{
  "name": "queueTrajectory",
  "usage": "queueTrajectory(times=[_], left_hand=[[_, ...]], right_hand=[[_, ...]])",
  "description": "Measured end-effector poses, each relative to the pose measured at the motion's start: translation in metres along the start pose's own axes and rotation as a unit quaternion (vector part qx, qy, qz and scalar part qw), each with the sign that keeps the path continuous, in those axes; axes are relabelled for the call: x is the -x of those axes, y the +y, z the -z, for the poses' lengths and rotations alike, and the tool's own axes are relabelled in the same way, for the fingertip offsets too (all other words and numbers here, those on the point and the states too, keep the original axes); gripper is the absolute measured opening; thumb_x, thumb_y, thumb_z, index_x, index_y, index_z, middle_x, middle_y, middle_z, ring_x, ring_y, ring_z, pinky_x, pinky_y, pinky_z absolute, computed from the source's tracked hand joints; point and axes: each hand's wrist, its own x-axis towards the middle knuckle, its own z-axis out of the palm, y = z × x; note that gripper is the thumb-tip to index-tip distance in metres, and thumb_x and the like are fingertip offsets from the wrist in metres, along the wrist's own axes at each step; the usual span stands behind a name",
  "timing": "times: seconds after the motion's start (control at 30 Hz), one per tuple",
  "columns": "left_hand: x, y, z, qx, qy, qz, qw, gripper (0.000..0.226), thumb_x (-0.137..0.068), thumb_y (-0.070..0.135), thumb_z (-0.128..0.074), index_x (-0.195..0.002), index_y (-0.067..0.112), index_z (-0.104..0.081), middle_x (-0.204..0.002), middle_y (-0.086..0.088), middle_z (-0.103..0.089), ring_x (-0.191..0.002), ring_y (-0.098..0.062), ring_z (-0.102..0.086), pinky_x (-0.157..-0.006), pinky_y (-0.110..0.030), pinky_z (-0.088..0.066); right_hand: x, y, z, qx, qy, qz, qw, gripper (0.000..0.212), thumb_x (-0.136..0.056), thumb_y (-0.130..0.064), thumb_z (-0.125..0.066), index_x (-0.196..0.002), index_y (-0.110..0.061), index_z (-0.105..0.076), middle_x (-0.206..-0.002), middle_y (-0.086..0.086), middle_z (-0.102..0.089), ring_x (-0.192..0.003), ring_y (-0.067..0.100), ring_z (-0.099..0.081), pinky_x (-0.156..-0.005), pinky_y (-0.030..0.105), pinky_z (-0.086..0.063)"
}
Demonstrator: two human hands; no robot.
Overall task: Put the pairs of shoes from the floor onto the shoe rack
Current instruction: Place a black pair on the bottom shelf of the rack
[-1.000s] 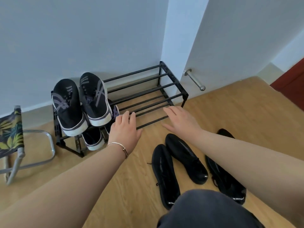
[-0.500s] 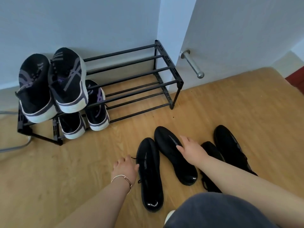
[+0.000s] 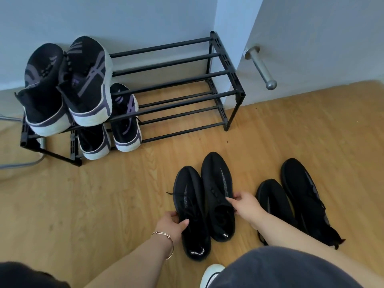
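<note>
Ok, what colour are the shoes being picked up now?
Black, with a faint grey side streak, on both shoes; clearest in the head view.

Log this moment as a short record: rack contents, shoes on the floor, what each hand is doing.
rack top shelf: one pair of black-and-purple sneakers, at the left end
rack lower shelf: second sneaker pair, left end
rack right side: bare bars
floor: two black pairs, near pair and far pair
left hand: gripping the near pair's left shoe
right hand: pinching the collar of its right shoe
shoes lifted: cannot tell
</note>
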Motion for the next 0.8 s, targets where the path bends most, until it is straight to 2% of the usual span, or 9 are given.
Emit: queueTrajectory(times=[0.1,0.17,0.27,0.4,0.6,0.8], left_hand=[[-0.004,0.000,-0.001,0.009,-0.006,0.005,1.000,0.056,-0.088,0.021,-0.075,-0.137,0.003,-0.054,-0.120,-0.008,-0.068,-0.103,-0.021,-0.065,-0.087,-0.024,-0.048],[-0.008,-0.004,-0.001,0.022,-0.007,0.008,1.000,0.053,-0.086,0.023,-0.076,-0.132,0.005,-0.057,-0.110,-0.003,-0.069,-0.100,-0.020,-0.067,-0.093,-0.030,-0.054],[-0.016,-0.014,-0.002,0.052,-0.008,0.005,0.999,0.049,-0.082,0.022,-0.079,-0.125,0.007,-0.060,-0.107,-0.004,-0.071,-0.102,-0.023,-0.071,-0.094,-0.042,-0.058],[-0.021,-0.011,0.007,0.111,-0.010,-0.017,0.994,0.041,-0.082,0.020,-0.078,-0.119,0.007,-0.064,-0.106,-0.008,-0.074,-0.098,-0.023,-0.073,-0.089,-0.043,-0.061],[-0.032,0.039,0.050,0.191,0.009,-0.074,0.979,0.027,-0.092,0.007,-0.068,-0.118,0.002,-0.063,-0.106,-0.011,-0.074,-0.099,-0.024,-0.073,-0.093,-0.040,-0.058],[-0.055,0.096,0.091,0.204,0.048,-0.106,0.972,0.035,-0.094,0.010,-0.067,-0.127,-0.001,-0.062,-0.112,-0.013,-0.073,-0.103,-0.027,-0.072,-0.092,-0.038,-0.058]], right_hand=[[-0.002,0.006,0.000,-0.050,-0.004,0.006,0.999,0.041,-0.087,-0.042,-0.073,-0.118,-0.015,-0.068,-0.105,0.002,-0.075,-0.095,0.019,-0.072,-0.091,0.043,-0.060],[0.002,0.006,0.001,-0.069,-0.001,0.012,0.998,0.042,-0.086,-0.040,-0.074,-0.118,-0.014,-0.067,-0.107,0.004,-0.074,-0.096,0.019,-0.072,-0.090,0.041,-0.061],[0.005,0.004,0.000,-0.098,0.007,0.017,0.995,0.042,-0.087,-0.035,-0.076,-0.120,-0.011,-0.065,-0.110,0.008,-0.073,-0.098,0.021,-0.072,-0.091,0.041,-0.060],[0.003,-0.008,0.005,-0.117,0.014,0.034,0.992,0.045,-0.087,-0.035,-0.076,-0.123,-0.011,-0.064,-0.111,0.006,-0.072,-0.101,0.021,-0.071,-0.094,0.041,-0.059],[-0.007,-0.068,0.017,-0.070,0.028,0.095,0.993,0.045,-0.088,-0.038,-0.073,-0.125,-0.014,-0.064,-0.116,0.003,-0.069,-0.106,0.020,-0.067,-0.096,0.038,-0.055],[-0.032,-0.141,0.022,-0.056,0.050,0.143,0.987,0.043,-0.091,-0.032,-0.072,-0.126,-0.008,-0.064,-0.117,0.007,-0.070,-0.101,0.022,-0.066,-0.083,0.028,-0.050]])
